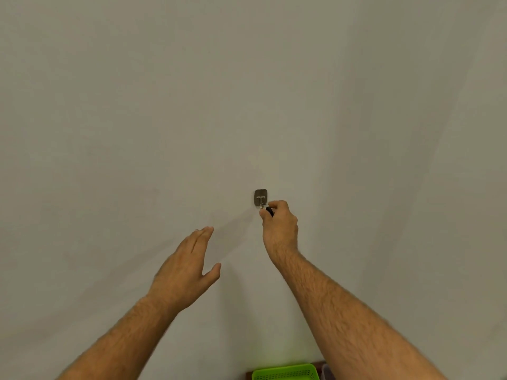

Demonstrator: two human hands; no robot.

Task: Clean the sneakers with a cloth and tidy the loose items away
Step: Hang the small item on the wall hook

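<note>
A plain pale grey-beige painted wall (164, 105) fills nearly the whole view, w/ two bare forearms reaching up toward it from 6 o'clock. The person's left hand (186, 270), at approx. 7 o'clock from the frame's centre, is spread flat, fingers straight and close together, thumb splayed out toward 3 o'clock; it holds nothing, and whether the fingertips touch the wall cannot be told. The right hand (279, 229), just past centre toward 5 o'clock, has its fingers curled, thumb and forefinger pinching a small black key fob on a thin silver metal split ring (266, 208). The ring sits at the lower edge of a small square brushed-metal adhesive wall hook (260, 197), at 11 o'clock from the right hand's knuckles; whether the ring is already over the hook's prong is too small to tell. At the bottom edge, approx. 6 o'clock, a bright lime-green perforated plastic basket (285, 373) shows its rim, resting on a dark brown surface (248, 375), w/ a clear plastic container's corner (326, 371) just beside it at 3 o'clock.
</note>
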